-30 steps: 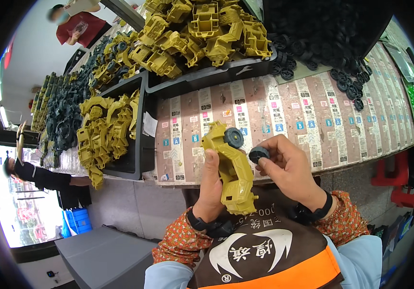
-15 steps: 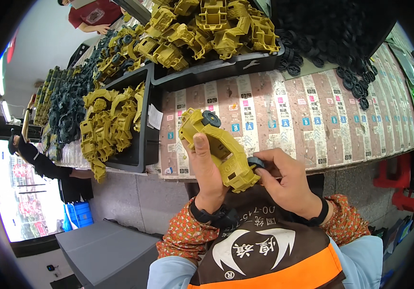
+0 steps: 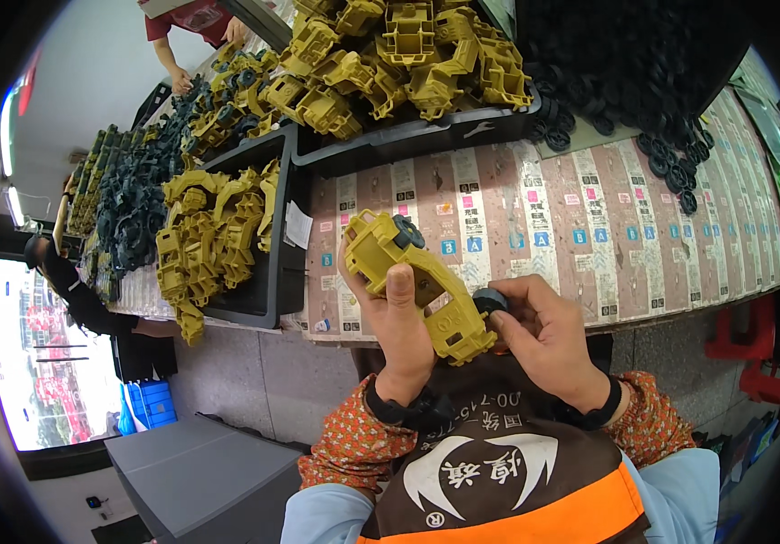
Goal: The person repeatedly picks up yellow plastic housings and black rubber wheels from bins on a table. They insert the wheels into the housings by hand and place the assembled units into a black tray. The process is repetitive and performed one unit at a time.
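Observation:
My left hand (image 3: 397,331) is closed round an olive-yellow plastic toy vehicle body (image 3: 435,288), holding it tilted over the table's near edge. One dark wheel (image 3: 407,232) sits on the body's far end. At the near end, the thumb and fingers of my right hand (image 3: 544,334) pinch another dark wheel (image 3: 490,301) against the side of the body. Whether that wheel is seated on the body cannot be made out.
Black bins (image 3: 283,263) of yellow bodies stand at the left and far side. Loose black wheels (image 3: 671,163) heap at the far right. Dark assembled parts (image 3: 127,204) pile further left, near other people. Red stools (image 3: 742,331) stand at right; a grey box (image 3: 204,471) lies below left.
The toy body has turned slightly in my left hand and shifted a little right. My right hand still pinches the wheel beside it. A person's arm at the far left has moved down toward the pile.

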Demonstrator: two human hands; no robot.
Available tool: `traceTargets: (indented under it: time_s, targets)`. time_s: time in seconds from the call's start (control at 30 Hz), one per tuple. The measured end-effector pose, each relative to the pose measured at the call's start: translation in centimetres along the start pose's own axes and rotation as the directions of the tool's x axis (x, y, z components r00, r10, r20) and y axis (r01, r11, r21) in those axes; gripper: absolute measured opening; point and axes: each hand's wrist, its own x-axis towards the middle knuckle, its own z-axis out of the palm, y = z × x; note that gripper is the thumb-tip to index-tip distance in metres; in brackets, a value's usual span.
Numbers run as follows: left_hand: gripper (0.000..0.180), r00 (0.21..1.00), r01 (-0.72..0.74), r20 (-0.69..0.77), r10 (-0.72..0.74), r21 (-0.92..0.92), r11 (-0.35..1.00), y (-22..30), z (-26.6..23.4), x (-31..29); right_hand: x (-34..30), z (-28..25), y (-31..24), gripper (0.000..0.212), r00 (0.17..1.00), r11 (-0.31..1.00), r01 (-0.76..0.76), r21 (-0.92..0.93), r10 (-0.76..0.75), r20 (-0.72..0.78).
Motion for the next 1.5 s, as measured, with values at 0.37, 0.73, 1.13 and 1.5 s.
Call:
traceTargets:
  time_s: [0.37, 0.73, 1.13, 1.5]
  targets:
    - [0.08, 0.984, -0.166, -0.074, 0.164, -0.016, 0.986, 0.2, 0.5, 0.1, -0.4, 0.2, -1.0, 0.042, 0.897, 0.823, 0.439, -0.36, -0.424, 0.124]
    - [0.081, 0.939, -0.345, -0.009, 0.345, -0.055, 0.937, 3.1, 0.3, 1.0, 1.2, 1.0, -2.6, 0.05, 0.94, 0.978, 0.182, -0.105, -0.142, 0.312]
    - [0.044, 0.917, 0.366, -0.133, -0.377, -0.099, 0.925, 15.1, -12.1, 23.8, 1.4, -6.6, -2.2, 0.018, 0.997, 0.998, -0.031, -0.054, 0.027, -0.071]
    - [0.058, 0.89, -0.035, -0.436, -0.132, -0.354, 0.935, 14.3, -17.0, 46.4, -4.8, -10.7, -2.2, 0.024, 0.958, 0.998, -0.033, -0.044, 0.019, -0.287]
